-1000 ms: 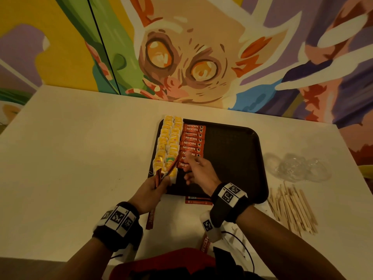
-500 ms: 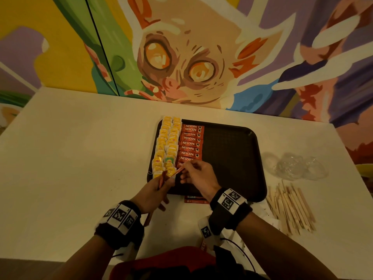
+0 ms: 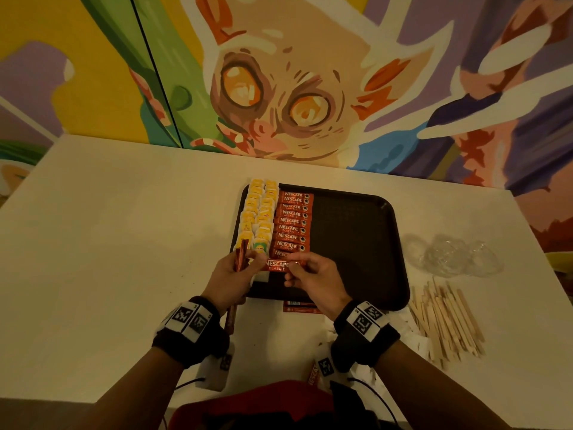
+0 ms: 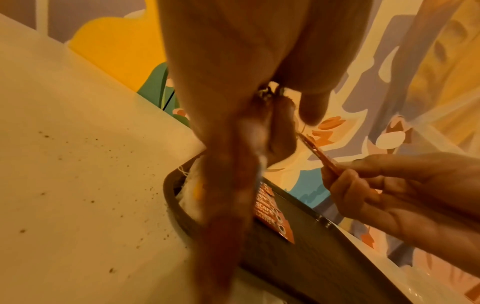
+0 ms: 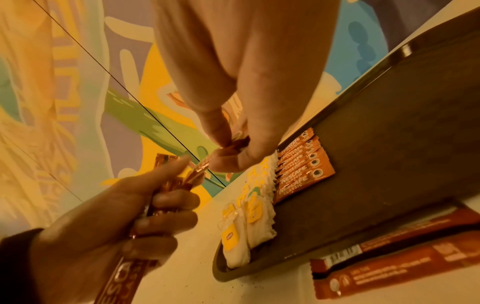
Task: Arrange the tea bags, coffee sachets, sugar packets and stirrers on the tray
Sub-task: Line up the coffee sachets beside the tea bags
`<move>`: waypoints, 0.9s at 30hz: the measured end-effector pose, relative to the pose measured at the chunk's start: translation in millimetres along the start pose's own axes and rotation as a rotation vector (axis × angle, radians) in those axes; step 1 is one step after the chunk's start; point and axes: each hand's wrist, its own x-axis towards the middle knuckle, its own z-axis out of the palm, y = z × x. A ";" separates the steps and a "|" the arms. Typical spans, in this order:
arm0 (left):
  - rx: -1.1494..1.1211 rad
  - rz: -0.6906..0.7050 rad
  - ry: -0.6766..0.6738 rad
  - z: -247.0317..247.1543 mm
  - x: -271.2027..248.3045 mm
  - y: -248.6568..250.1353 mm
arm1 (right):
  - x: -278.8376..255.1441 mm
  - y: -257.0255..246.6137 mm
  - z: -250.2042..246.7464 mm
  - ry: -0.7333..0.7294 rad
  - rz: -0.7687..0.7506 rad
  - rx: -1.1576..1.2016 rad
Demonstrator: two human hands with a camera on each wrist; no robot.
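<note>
A dark tray [image 3: 356, 237] lies on the white table. Two columns of yellow-tagged tea bags [image 3: 259, 212] fill its left edge, and a column of red Nescafe coffee sachets [image 3: 293, 223] lies beside them. My left hand [image 3: 231, 276] grips a bundle of coffee sachets [image 3: 240, 257] upright at the tray's near left corner. My right hand [image 3: 310, 274] pinches one sachet [image 3: 279, 265] by its right end, held flat just above the near end of the sachet column. In the right wrist view the right hand's fingertips [image 5: 228, 152] pinch that sachet [image 5: 200, 168] as it leaves the left hand's bundle [image 5: 166, 185].
Wooden stirrers [image 3: 446, 318] lie in a loose pile on the table right of the tray. A crumpled clear plastic bag [image 3: 455, 254] sits behind them. More sachets [image 3: 299, 307] lie at the tray's near edge. A painted wall stands behind the table.
My right hand has drawn one sachet out of the left hand's bundle and turned it flat, label up, over the near end of the column. The left hand rose slightly.
</note>
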 end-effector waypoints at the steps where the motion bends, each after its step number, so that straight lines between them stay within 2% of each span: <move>1: 0.051 0.024 0.010 1.1 0.5 0.9 | -1.1 0.5 0.4 -0.006 -0.007 -0.004; 11: 0.095 0.163 0.133 0.8 3.5 -2.4 | -2.1 2.1 -8.9 0.044 -0.024 0.007; 17: 0.121 0.165 0.086 -2.7 3.3 4.2 | 0.3 1.0 -10.6 0.037 -0.023 0.027; 21: 0.147 0.185 0.101 -4.6 4.4 5.8 | 1.0 3.7 -11.1 0.035 -0.016 0.005; 27: 0.138 0.126 0.117 0.2 -1.4 5.2 | 6.1 2.8 -17.2 0.054 0.013 -0.040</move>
